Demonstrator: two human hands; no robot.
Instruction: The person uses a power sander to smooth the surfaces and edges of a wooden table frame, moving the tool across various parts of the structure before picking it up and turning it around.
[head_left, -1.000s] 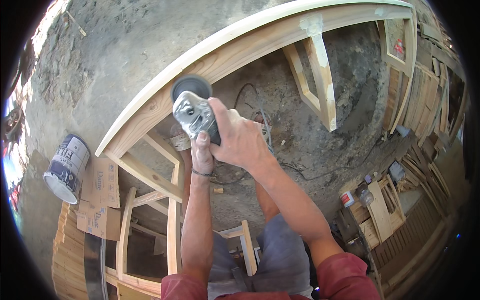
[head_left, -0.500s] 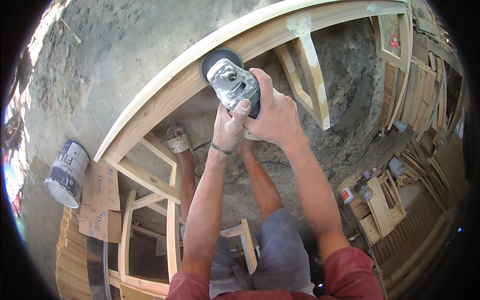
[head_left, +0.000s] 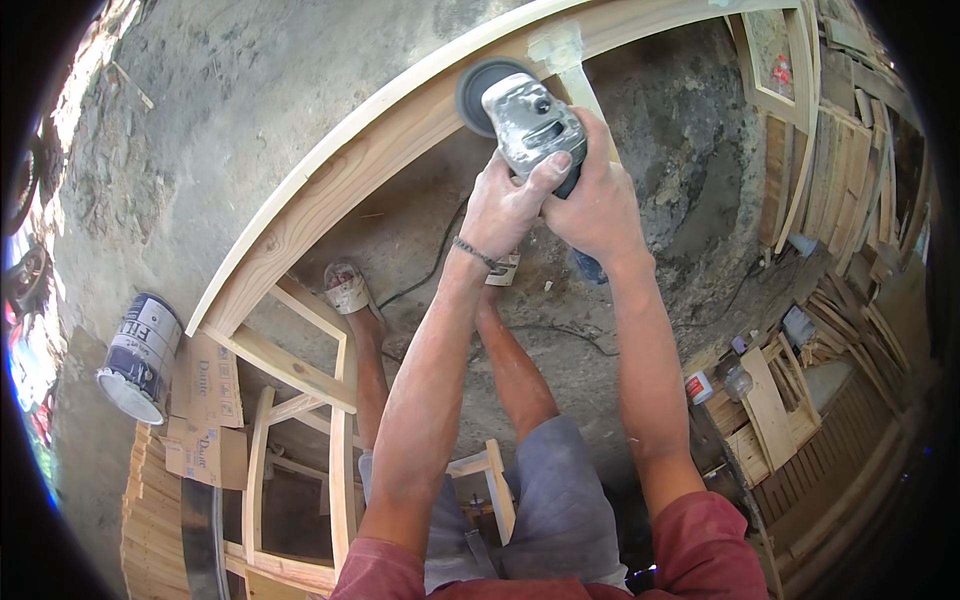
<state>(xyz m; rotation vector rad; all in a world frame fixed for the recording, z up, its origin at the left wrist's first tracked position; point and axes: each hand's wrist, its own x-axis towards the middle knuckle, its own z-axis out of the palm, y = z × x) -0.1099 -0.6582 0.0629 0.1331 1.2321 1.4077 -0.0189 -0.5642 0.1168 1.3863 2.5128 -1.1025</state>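
Item: grey metal-bodied angle grinder with dark round sanding disc (head_left: 520,110), positioned at upper centre, disc resting on the top face of the long curved pale-wood frame rail (head_left: 330,190).

Left hand (head_left: 505,205): clenched around the near side of the grinder body, thumb laid over the housing; thin bracelet at the wrist.

Right hand (head_left: 595,205): wrapped round the grinder's rear grip, just beside the left hand and touching it.

Cable: black power cord (head_left: 430,270) lies on the dusty concrete floor (head_left: 250,90) below the rail.

Surroundings: white-labelled dark paint tin (head_left: 140,355) on its side at left, next to flattened brown cardboard pieces (head_left: 205,410); pale wooden frame sections (head_left: 300,420) below the rail; stacked timber offcuts (head_left: 830,200) at right; small red-and-white container (head_left: 698,387) on a wooden stand lower right.

Feet: one sandalled foot (head_left: 347,288) stands on the floor beneath the rail.
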